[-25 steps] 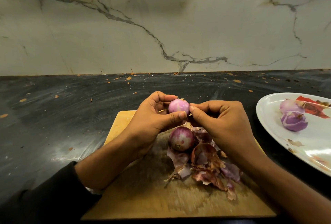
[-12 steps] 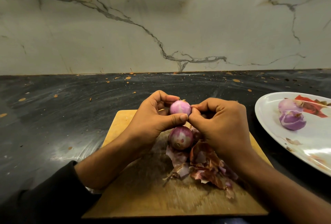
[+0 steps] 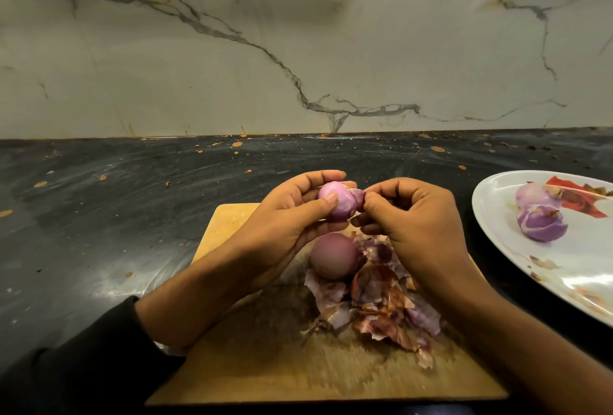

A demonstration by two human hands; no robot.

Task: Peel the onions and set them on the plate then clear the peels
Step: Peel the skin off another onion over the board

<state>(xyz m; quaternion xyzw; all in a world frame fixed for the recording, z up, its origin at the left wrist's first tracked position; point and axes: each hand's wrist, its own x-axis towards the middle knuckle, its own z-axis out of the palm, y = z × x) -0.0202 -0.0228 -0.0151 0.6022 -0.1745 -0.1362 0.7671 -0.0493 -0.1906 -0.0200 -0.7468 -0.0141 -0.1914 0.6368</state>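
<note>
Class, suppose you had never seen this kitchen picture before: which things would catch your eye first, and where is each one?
First, at the centre, the left hand holds a small pink onion above the wooden cutting board while the right hand pinches a strip of its skin. Just below lie a whole unpeeled onion and a heap of purple-brown peels. At the right edge, a white plate carries two peeled onions.

A pale marble wall (image 3: 232,66) with grey veins rises behind a dark, glossy tabletop (image 3: 99,215) flecked orange.
</note>
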